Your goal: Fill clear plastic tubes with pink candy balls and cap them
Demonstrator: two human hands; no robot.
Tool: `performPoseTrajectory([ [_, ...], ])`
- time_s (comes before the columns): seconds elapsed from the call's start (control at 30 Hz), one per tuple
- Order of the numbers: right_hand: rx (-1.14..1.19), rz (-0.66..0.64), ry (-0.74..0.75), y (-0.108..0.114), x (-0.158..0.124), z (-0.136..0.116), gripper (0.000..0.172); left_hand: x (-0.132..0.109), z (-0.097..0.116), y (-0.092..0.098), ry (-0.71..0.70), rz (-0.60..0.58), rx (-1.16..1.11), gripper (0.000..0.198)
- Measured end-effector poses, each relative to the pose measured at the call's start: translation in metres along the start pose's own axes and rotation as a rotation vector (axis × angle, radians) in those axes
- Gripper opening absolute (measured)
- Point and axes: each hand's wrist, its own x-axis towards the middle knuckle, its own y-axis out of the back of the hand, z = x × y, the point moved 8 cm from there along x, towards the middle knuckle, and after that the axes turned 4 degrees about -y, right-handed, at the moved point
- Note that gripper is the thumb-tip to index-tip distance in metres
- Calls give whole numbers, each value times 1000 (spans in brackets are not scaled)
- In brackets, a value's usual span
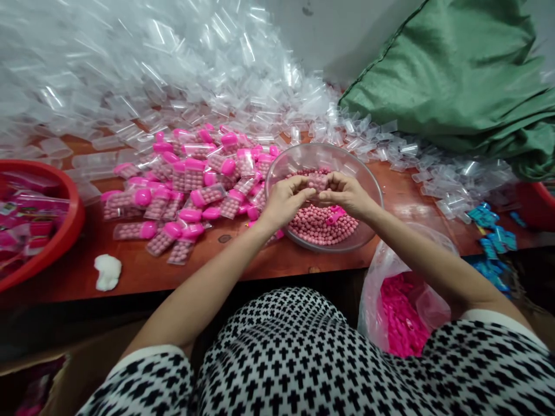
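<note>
My left hand (pixel 288 199) and my right hand (pixel 347 193) meet over a clear bowl (pixel 277 164) that holds pink candy balls (pixel 318 225). Between their fingertips both hands pinch a small clear tube (pixel 318 182) filled with pink balls. A pink cap (pixel 336 216) lies on the balls in the bowl, just below my right hand. To the left of the bowl lies a pile of filled tubes with pink caps (pixel 186 190) on the red-brown table (pixel 173 271).
A large heap of empty clear tubes (pixel 143 69) covers the back of the table. A red basin (pixel 65 231) with pink packets stands at the left, with a white cotton wad (pixel 107 271) beside it. A plastic bag of pink caps (pixel 401 320) hangs by my right knee. A green sack (pixel 455 75) and blue pieces (pixel 492 231) are at the right.
</note>
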Motion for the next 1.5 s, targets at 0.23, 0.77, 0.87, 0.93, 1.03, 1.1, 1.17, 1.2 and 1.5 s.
performPoseTrajectory([
  [0.23,-261,1,115,29,-10,-28,38,2,-12,-6,123,-17,-226,36],
  [0.77,-1772,-52,-22,35,35,-1,30,4,-12,0,102,56,-323,46],
  [0.87,-1831,-102,-30,31,42,11,32,3,-11,-1,80,40,-298,45],
  [0.93,-1814,-86,-33,34,44,13,32,3,-10,0,54,36,-257,42],
  [1.03,-1553,61,50,42,39,-3,28,2,-11,0,19,31,-138,35],
  [1.1,-1180,163,174,45,27,-25,29,2,-12,1,-3,32,-30,31],
  [1.17,-834,191,289,41,10,-45,34,1,-11,1,-29,31,66,29],
  [1.2,-733,176,333,35,1,-52,37,0,-11,0,-45,27,97,29],
  [1.5,-1000,49,541,-14,-33,-64,23,-12,7,-2,-186,57,247,26],
])
